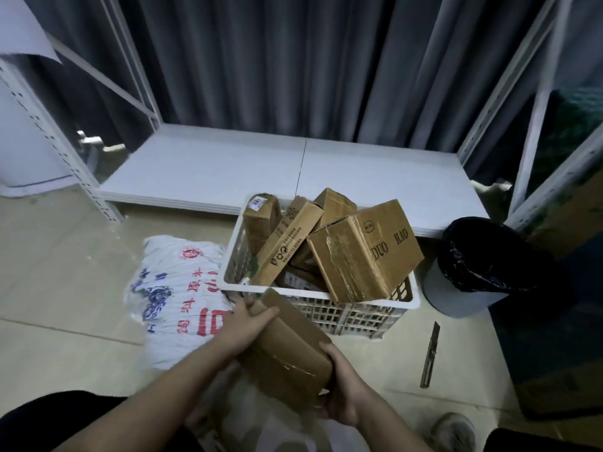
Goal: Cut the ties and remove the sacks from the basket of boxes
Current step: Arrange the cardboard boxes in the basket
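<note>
A white plastic basket (375,316) stands on the floor, piled with several brown cardboard boxes, the largest printed "DUO HAO" (365,252). In front of the basket I hold another cardboard box (287,353) with both hands. My left hand (243,324) grips its upper left end and my right hand (342,383) grips its lower right end. A white woven sack (179,298) with red and blue print lies crumpled on the floor left of the basket. A folding knife (430,358) lies on the floor right of the basket.
A bin with a black liner (483,265) stands right of the basket. A low white shelf board (293,171) runs behind it, framed by white metal uprights, with a grey curtain beyond. A dark box (554,360) sits at the right. Translucent plastic (261,429) lies under my hands.
</note>
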`<state>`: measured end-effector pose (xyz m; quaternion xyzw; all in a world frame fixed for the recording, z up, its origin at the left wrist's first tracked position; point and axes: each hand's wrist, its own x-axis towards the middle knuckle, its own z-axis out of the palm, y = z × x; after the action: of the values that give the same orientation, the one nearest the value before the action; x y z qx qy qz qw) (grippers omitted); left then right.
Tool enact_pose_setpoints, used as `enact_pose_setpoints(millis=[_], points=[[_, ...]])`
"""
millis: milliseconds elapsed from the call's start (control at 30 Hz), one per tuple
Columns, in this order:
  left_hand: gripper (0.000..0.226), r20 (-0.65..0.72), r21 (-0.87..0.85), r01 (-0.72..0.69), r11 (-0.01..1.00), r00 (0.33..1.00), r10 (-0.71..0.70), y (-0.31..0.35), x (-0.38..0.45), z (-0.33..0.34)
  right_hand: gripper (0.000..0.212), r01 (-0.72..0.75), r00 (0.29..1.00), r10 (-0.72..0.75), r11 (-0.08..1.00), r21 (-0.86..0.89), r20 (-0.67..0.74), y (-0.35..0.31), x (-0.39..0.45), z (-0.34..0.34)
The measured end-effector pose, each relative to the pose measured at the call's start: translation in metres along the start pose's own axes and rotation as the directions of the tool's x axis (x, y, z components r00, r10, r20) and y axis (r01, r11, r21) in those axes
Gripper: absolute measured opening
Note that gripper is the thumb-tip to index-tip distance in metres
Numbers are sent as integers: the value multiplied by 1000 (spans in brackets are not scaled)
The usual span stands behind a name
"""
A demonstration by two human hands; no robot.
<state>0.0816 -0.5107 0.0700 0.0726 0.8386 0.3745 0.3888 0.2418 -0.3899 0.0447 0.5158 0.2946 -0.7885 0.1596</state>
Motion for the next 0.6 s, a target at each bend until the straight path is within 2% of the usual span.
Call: enact_pose_setpoints(millis=[100,200,300,333,367,400,433,467,500,533,567,600], points=[[80,-97,28,-65,998,993,67,29,-22,-47,42,85,987,-74,994,-74,145,-13,-16,28],[59,-216,-57,-170,984,964,154,55,-23,-80,39,279,939,-251,955,-99,235,-39,-27,51],[50,-369,-123,-264,957,907,203,74,-2,-98,33,463,872,-442,884,-64,208,-69,-35,69],[49,-398,-156,-266,951,898,185,77,9,-99,32,543,835,-524,833,-102,168,-75,-34,71],[52,-414,-195,-254,947,897,156,79,21,-97,28,642,765,-637,742,-193,97,-79,-33,71],[56,-425,-221,-237,946,896,126,81,31,-91,21,729,631,-776,593,-341,-2,-82,-32,69],[58,-447,-223,-221,949,889,102,82,41,-82,15,752,423,-903,399,-525,-81,-84,-33,64],[59,-471,-213,-206,955,878,84,82,49,-73,15,687,202,-975,206,-697,-89,-87,-34,58],[58,-488,-206,-186,961,871,63,83,57,-61,22,575,21,-998,61,-816,-59,-91,-37,52],[58,-500,-206,-165,965,865,41,84,64,-49,36,467,-98,-994,-8,-884,-42,-98,-37,44],[57,-505,-218,-141,966,863,12,85,69,-38,51,373,-151,-988,-21,-928,-38,-107,-36,35],[56,-511,-243,-113,963,859,-28,86,74,-28,67,280,-123,-992,0,-960,-36,-117,-32,24]])
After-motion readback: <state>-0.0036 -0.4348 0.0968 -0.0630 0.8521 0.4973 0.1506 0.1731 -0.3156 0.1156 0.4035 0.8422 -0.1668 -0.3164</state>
